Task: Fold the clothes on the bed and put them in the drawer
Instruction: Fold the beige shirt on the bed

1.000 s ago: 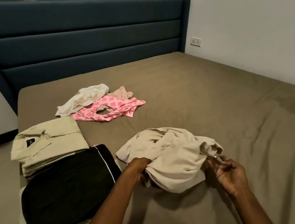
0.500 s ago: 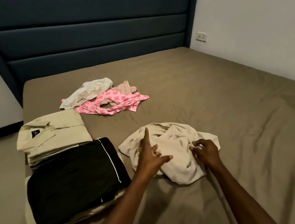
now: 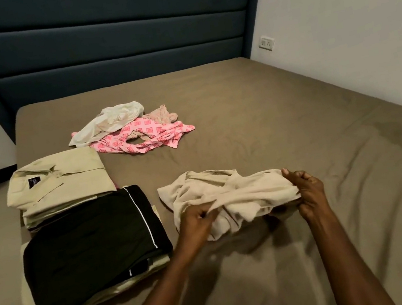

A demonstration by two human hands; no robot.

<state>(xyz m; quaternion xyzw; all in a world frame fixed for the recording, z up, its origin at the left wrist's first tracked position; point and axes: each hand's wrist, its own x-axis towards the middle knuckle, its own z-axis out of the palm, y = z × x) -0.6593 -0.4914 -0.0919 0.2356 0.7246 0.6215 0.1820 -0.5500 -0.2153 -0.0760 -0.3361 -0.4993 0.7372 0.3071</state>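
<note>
Moved from loose fumbling to both hands, left point(image 3: 197, 219) and right point(image 3: 307, 191), pinching the beige garment point(image 3: 231, 195) taut; folding begun.

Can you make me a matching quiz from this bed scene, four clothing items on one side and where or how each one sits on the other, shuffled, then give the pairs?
Items
1. beige garment
2. black garment
3. pale yellow shirt
4. pink patterned garment

States
A. folded, collar and label showing, near the bed's left edge
B. unfolded heap toward the headboard, beside a white garment
C. crumpled, gripped by left hand and right hand
D. folded, white piping, closest to the person

Pairs: 1-C, 2-D, 3-A, 4-B
</note>
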